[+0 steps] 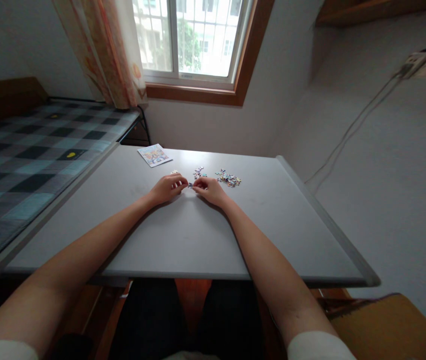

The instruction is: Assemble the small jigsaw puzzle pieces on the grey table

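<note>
Multicoloured puzzle pieces (pixel 230 179), loosely heaped

tabletop (pixel 190 235): smooth, glossy | curtain (pixel 103 55): cloth | window trim (pixel 193 94): wood

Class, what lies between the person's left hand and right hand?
The head view shows a small bit of jigsaw puzzle between the left hand and the right hand, at the fingertips; too small to count pieces.
</note>
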The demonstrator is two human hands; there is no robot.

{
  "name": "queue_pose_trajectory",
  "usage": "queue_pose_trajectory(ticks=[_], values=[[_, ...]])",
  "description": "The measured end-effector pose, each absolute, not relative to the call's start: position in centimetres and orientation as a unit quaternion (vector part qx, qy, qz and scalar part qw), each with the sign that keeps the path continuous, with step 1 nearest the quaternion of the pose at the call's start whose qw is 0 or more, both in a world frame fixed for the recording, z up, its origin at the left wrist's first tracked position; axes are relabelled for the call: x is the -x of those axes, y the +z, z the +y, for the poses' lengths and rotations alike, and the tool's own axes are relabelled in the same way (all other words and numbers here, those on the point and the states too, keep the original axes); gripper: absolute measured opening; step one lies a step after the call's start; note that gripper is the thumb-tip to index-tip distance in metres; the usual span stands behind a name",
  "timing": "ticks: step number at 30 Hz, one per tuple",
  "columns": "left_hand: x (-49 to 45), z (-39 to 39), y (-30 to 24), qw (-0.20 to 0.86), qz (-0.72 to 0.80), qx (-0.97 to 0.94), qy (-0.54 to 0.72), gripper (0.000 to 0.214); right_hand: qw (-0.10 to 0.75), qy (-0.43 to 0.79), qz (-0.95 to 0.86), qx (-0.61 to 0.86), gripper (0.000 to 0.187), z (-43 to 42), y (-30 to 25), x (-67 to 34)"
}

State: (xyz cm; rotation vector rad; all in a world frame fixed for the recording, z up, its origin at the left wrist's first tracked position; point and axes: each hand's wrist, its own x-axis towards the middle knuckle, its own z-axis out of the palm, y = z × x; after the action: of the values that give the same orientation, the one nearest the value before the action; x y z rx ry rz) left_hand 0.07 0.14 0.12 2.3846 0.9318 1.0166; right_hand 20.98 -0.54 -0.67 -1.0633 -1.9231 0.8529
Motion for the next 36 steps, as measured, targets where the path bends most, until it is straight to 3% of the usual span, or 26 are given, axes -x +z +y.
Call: queue_pose_trajectory(ticks=[36], values=[[0.07, 0.27, -0.07, 0.164, 0.323, -0.867, 0.342, 0.023, 0.377, 0.344, -0.756, 0.411, 0.011, -0.79, -0.42, -21.0]])
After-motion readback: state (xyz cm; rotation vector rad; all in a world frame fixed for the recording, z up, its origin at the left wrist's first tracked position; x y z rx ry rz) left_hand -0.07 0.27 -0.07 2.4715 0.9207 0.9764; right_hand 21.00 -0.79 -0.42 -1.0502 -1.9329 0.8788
